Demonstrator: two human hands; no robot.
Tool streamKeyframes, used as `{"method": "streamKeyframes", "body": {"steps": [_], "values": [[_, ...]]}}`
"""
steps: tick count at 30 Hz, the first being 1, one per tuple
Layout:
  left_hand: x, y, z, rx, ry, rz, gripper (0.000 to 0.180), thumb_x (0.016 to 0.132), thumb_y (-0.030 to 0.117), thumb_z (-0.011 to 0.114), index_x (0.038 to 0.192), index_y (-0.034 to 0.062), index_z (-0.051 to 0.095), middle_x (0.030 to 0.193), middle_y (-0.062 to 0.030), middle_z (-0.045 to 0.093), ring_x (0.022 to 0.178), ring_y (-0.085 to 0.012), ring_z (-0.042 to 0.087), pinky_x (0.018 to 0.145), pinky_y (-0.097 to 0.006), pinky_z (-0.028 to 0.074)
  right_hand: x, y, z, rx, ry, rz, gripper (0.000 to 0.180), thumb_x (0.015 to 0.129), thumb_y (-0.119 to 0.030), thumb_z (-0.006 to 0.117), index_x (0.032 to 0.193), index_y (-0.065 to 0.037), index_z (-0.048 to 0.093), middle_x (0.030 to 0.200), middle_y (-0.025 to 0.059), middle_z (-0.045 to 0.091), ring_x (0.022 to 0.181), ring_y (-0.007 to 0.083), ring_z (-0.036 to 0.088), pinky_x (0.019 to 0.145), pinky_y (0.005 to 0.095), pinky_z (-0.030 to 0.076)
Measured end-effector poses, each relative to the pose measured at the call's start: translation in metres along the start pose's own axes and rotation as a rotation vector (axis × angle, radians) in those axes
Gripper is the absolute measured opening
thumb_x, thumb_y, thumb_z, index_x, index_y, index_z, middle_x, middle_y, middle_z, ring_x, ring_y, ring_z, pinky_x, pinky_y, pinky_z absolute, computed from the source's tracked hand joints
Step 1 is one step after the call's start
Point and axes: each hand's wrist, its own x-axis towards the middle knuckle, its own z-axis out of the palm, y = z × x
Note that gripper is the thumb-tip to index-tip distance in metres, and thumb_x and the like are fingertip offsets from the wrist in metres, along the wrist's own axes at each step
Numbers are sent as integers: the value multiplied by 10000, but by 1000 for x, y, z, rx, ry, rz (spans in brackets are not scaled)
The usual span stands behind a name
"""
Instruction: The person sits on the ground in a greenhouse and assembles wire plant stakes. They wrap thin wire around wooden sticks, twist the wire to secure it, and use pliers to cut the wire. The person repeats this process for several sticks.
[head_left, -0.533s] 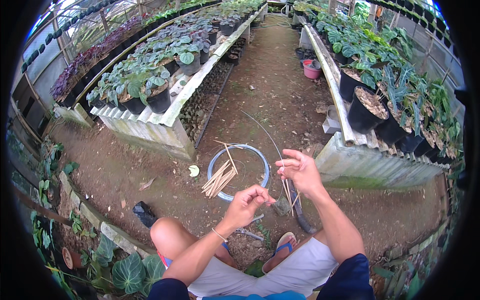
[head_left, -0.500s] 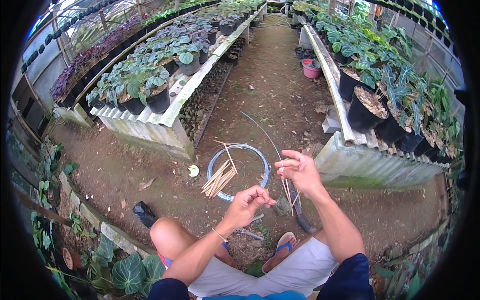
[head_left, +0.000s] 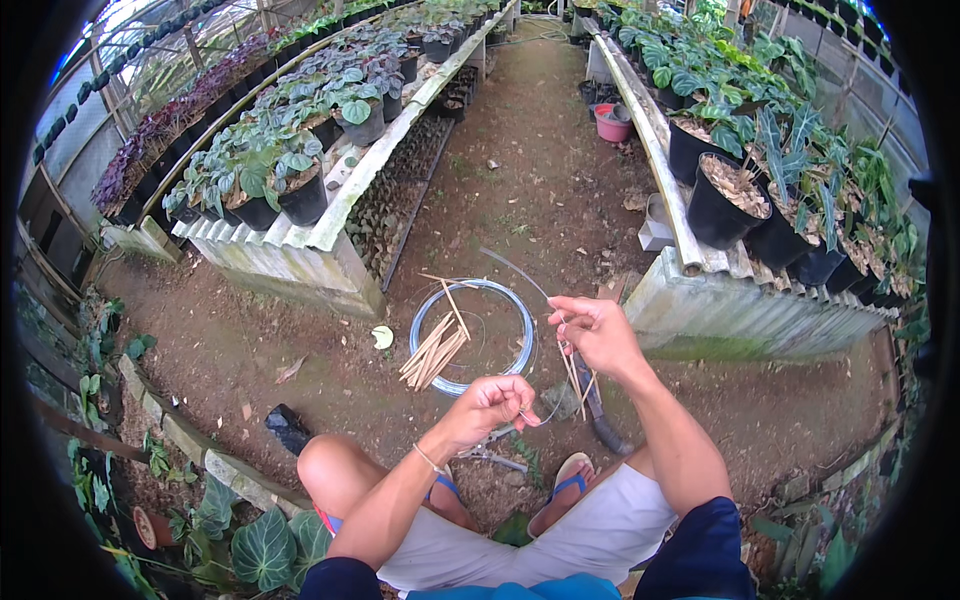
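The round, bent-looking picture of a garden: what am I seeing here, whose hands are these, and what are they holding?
The picture comes from a wide-angle camera worn on a person's head and aimed down, which is why straight edges curve and the corners are black. There is no machine, only a person crouching in sandals on a dirt path between two benches of potted plants.

The left hand and the right hand are the person's own. Both pinch a thin wire that arcs up and away. The right hand also seems to grip a few thin sticks.

On the ground lie a coil of wire, a bundle of pale sticks across it, and a dark-handled tool, partly hidden.
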Motion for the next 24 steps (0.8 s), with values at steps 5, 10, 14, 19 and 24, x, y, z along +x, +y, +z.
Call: {"method": "streamKeyframes", "body": {"steps": [5,10,14,19,24], "values": [[2,-4,2,-16,-36,-63,301,1037,326,669,1051,28,633,960,-30,699,898,-119,698,773,-271,534,-1,5,1,-171,1,-186,591,794,150,550,1316,-71,718,1070,96,741,747,150,691,735,300,569],[2,-7,2,-21,-68,-78,282,1040,309,667,1046,29,631,961,-22,680,931,-130,705,781,-276,532,-2,7,2,-175,-11,-189,655,758,170,514,1310,-108,732,1072,99,740,781,156,694,754,308,570],[3,-11,3,-67,-86,-116,250,1050,281,655,1045,33,629,965,-20,675,953,-134,704,787,-278,530,-2,6,5,-237,-80,-309,652,770,196,515,1294,-119,742,1067,104,738,840,175,700,782,321,578],[4,-11,4,-63,-110,-152,186,1067,225,628,1051,40,630,981,-17,670,963,-132,699,793,-278,529,-5,2,9,-358,-121,-396,629,819,221,519,1296,-126,740,1066,106,735,888,197,703,821,330,587],[4,-12,9,9,-71,-185,110,1073,153,606,1054,48,631,1007,-9,666,1005,-127,680,837,-288,521,-8,-4,9,-310,-73,-399,651,810,228,509,1308,-126,734,1031,97,722,845,192,680,791,333,571]]}}
